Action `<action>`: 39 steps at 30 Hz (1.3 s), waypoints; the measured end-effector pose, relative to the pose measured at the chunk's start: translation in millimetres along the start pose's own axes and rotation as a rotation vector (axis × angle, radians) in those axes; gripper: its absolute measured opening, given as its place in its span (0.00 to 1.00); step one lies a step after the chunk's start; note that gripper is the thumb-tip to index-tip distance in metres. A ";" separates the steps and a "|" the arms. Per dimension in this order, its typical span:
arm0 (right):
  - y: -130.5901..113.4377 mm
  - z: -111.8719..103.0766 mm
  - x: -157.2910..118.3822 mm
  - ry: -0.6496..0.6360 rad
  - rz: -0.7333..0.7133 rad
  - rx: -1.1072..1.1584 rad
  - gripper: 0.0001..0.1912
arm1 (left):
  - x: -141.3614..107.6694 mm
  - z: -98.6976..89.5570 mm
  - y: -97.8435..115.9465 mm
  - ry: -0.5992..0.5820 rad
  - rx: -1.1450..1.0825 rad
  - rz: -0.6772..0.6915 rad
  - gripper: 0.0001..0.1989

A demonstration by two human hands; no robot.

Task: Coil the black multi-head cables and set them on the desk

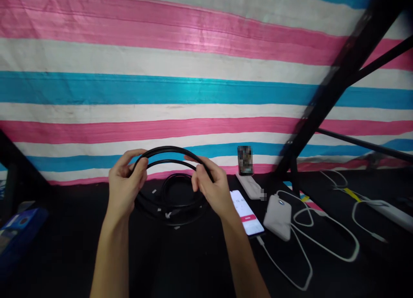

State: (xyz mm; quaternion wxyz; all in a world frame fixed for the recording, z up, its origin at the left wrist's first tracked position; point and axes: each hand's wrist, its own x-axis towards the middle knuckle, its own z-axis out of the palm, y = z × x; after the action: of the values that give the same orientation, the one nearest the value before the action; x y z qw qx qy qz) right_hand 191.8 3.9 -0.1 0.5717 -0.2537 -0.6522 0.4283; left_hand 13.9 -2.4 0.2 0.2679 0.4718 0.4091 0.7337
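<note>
A thick black cable (171,149), wound in loose loops, is held up in front of me above the dark table. My left hand (127,177) is closed round the left side of the loops, with its thumb pressed on the cable. On the other side, my right hand (208,179) grips the same loops between thumb and fingers. The upper arcs stand raised between both hands, while lower loops hang down near the table surface. Another black coil (164,190) shows behind them; I cannot tell whether it is a separate piece.
Right of my right hand lies a lit phone (247,214) with a white cable plugged in. Beyond are a white power bank (278,218), a small propped-up screen (245,160) and a power strip (393,214). A blue package (22,229) lies left. White scraps (168,215) dot the black table (180,263).
</note>
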 end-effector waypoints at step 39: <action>-2.8 -19.8 -1.1 0.238 -0.080 0.181 0.09 | 6.6 16.9 -31.5 -0.339 0.162 -0.133 0.15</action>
State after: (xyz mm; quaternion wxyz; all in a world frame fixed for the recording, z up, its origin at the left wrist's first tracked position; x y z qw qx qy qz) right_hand 211.5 6.9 1.3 0.6821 -0.2241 -0.5481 0.4292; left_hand 26.8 25.1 -19.7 0.3419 0.5805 0.4459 0.5894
